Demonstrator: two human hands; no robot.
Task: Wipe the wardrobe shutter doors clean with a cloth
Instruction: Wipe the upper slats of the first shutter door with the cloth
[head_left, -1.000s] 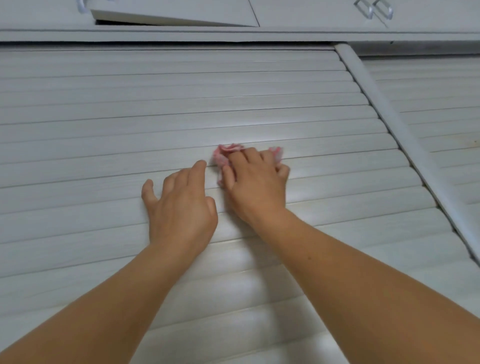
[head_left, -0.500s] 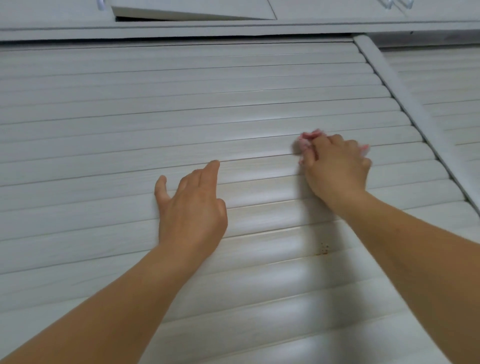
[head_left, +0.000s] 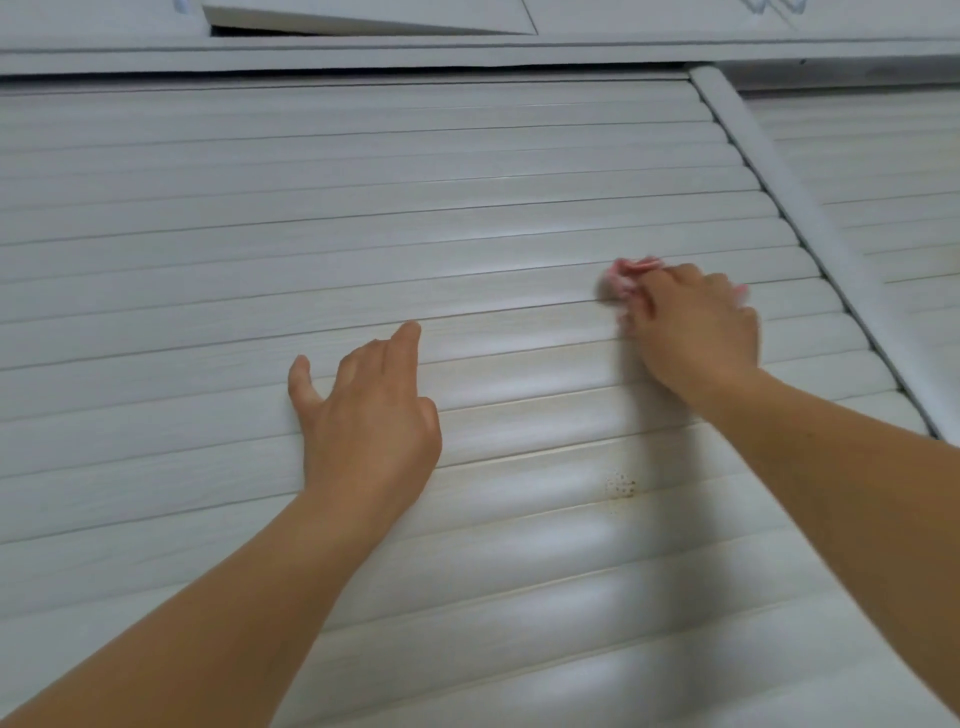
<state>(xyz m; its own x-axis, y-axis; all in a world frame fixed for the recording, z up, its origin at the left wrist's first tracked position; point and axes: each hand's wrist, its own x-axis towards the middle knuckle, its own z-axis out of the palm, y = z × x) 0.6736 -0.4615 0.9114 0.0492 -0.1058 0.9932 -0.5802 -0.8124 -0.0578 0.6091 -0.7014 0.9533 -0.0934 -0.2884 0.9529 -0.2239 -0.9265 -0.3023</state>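
The right hand (head_left: 693, 332) presses a bunched pink cloth (head_left: 626, 278) against the white slatted shutter door (head_left: 363, 234). Its fingers (head_left: 670, 280) are curled over the cloth, which sticks out past the fingertips on the upper left, with a small pink edge also peeking out at the far side of the knuckles. This hand and the cloth are blurred, so exactly how the thumb lies on the fabric cannot be made out; it seems tucked under the wad.

The left hand (head_left: 369, 410) lies flat on the slats, well to the left of and a little lower than the cloth-holding fingers. Its own fingers are straight and loosely together, holding nothing, with the thumb spread out to the left and the forefinger reaching highest.

Below the right-hand fingers, between the two forearms, a small patch of brownish specks (head_left: 621, 486) marks one slat. To the right of those fingers a rounded vertical post (head_left: 779, 176) divides this door from a second shutter door (head_left: 883, 171). Above both hands runs a horizontal rail (head_left: 363, 52), and above that an upper cupboard door (head_left: 363, 18) stands slightly ajar.
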